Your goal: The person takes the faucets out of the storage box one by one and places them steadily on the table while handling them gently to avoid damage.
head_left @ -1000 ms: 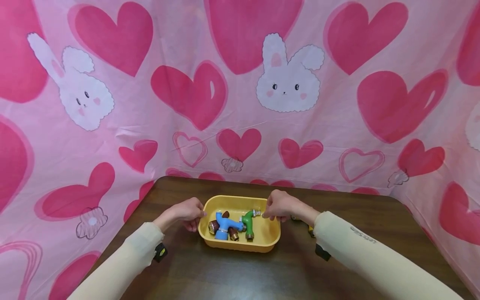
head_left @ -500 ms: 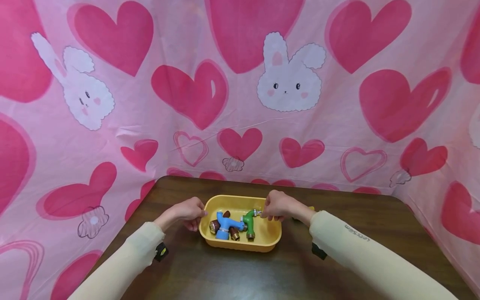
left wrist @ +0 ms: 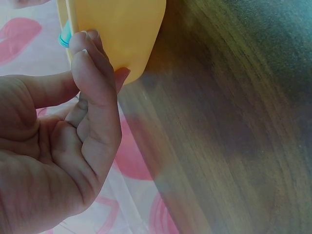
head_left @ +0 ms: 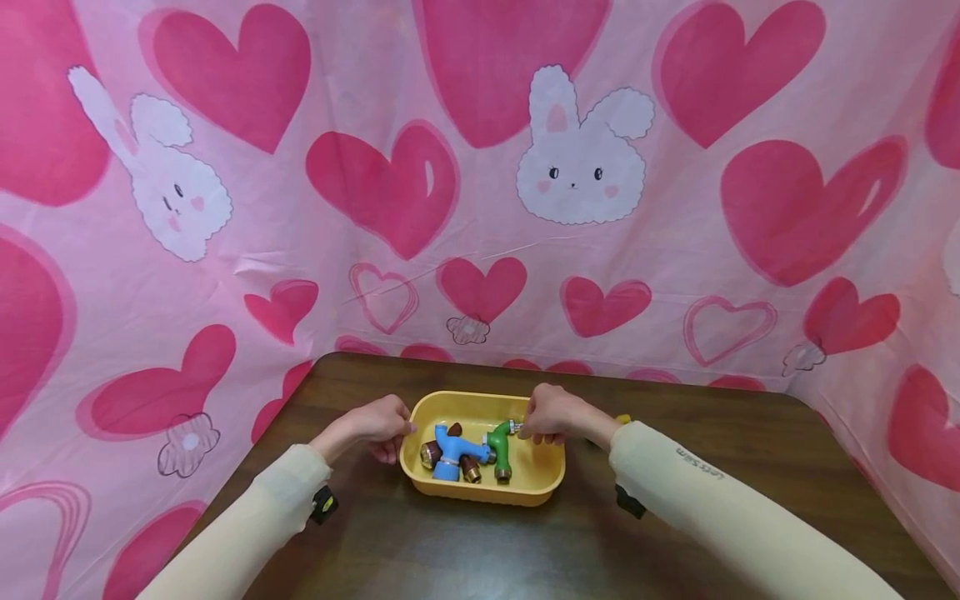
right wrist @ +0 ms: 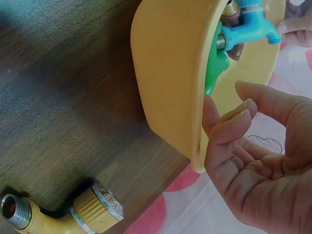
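A yellow plastic basin (head_left: 480,497) sits on the table with several taps inside. My left hand (head_left: 381,425) pinches its left rim between thumb and fingers; in the left wrist view the fingers (left wrist: 100,90) lie along the outer wall. In the basin, a blue tap (head_left: 459,448) lies across a brown tap (head_left: 430,454), with a green tap (head_left: 498,442) to their right. Over the right rim, my right hand (head_left: 557,414) has loosely bent fingers beside the green tap's metal threaded end. Its thumb stands apart from the fingers in the right wrist view.
A yellow tap (right wrist: 90,214) with a threaded metal end lies on the table to the right of the basin, mostly behind the right wrist in the head view. The dark wooden table (head_left: 420,554) meets a pink heart-and-rabbit curtain (head_left: 480,225) at the back and sides.
My right hand has shifted slightly left over the basin, and its forearm has swung left. The left hand keeps its grip on the rim; the taps stay in place.
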Demonstrator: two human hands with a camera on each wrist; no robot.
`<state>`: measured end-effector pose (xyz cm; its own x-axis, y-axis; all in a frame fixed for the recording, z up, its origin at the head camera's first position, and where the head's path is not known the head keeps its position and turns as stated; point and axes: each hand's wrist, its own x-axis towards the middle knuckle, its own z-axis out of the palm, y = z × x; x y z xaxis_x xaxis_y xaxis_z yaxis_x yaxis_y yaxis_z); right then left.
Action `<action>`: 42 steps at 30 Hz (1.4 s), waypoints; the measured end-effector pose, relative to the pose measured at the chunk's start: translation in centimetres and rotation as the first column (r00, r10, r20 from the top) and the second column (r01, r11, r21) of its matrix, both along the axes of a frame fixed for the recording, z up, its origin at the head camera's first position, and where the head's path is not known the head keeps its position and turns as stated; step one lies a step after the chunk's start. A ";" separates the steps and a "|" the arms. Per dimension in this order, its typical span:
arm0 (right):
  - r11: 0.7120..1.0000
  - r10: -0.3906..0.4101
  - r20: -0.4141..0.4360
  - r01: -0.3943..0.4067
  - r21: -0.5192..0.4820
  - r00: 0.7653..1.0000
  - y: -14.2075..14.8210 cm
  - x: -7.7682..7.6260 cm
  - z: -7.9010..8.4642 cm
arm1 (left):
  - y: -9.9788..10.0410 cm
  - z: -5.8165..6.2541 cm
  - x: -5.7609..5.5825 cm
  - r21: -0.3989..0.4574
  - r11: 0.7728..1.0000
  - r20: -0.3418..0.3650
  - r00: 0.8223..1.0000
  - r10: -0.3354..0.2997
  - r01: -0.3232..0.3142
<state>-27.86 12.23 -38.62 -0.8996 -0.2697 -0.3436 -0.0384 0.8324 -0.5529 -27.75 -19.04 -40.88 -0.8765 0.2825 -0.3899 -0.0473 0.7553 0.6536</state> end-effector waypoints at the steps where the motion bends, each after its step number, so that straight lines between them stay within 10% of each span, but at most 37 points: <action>1: 1.000 -0.001 0.004 0.001 -0.002 1.000 -0.1 0.0 0.0 | 0.0 0.0 0.0 -0.002 1.000 0.000 1.000 -0.001 0.001; 42: 0.991 0.099 0.003 -0.098 0.095 0.995 -3.1 0.2 -2.6 | 0.1 -0.2 0.1 0.026 1.000 -0.007 1.000 -0.003 0.003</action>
<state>-27.68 9.11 -41.21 -0.8709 -0.3232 -0.3701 -0.1238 0.8733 -0.4712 -27.61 -18.91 -41.10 -0.8782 0.2952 -0.3764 -0.0404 0.7384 0.6732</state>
